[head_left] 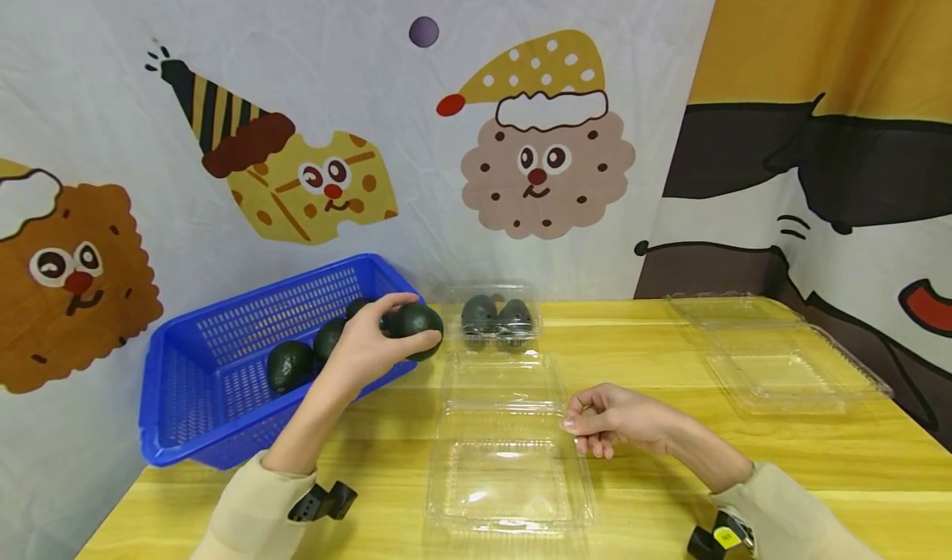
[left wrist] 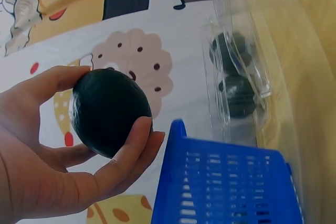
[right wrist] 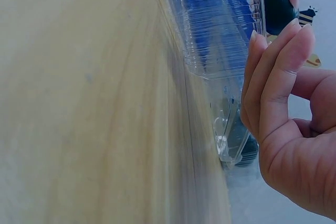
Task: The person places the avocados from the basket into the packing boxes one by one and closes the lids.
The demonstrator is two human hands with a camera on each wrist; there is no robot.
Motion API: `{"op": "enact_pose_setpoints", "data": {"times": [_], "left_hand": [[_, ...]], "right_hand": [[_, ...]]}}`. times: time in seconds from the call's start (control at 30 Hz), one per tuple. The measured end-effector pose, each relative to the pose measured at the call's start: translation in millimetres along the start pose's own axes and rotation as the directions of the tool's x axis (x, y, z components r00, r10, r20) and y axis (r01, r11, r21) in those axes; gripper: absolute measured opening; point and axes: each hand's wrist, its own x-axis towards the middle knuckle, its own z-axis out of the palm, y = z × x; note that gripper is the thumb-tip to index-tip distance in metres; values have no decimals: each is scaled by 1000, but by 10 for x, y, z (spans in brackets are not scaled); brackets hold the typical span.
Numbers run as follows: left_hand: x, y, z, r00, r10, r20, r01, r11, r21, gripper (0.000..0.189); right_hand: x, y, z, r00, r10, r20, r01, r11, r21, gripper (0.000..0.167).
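Note:
My left hand grips a dark green avocado between thumb and fingers, raised beside the right end of a blue basket. In the left wrist view, the fingers wrap around the avocado. Several more avocados lie inside the basket. A clear plastic clamshell container lies opened out on the table in front. My right hand holds its right edge near the fold, with thumb and curled forefinger at the rim. From the right wrist, the fingertips show right at the container's edge.
Behind the opened container stands a closed clear clamshell with two avocados in it. Another opened, clear container lies at the right of the wooden table. A cartoon-printed cloth hangs behind the table.

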Motion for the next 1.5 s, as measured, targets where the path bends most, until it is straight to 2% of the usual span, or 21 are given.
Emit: {"op": "enact_pose_setpoints", "data": {"times": [0.23, 0.5, 0.83, 1.23, 1.5], "left_hand": [[-52, 81, 122, 997, 65, 39, -65, 998, -7, 66], [-110, 150, 294, 983, 146, 108, -143, 989, -35, 61], [-215, 230, 522, 973, 154, 171, -143, 987, -73, 56], [-306, 268, 743, 936, 162, 311, -152, 987, -56, 61], [-371, 293, 849, 901, 174, 399, -160, 985, -69, 58]], "right_hand": [[-1, -4, 6, 1000, -4, 2, 4, 1000, 4, 20], [-4, -5, 7, 1000, -1, -2, 1, 1000, 6, 21], [-1, -2, 5, 1000, 4, -20, -4, 1000, -11, 23], [5, 5, 6, 1000, 4, -11, -4, 1000, -4, 23], [3, -6, 7, 1000, 6, -10, -6, 1000, 4, 23]]}}
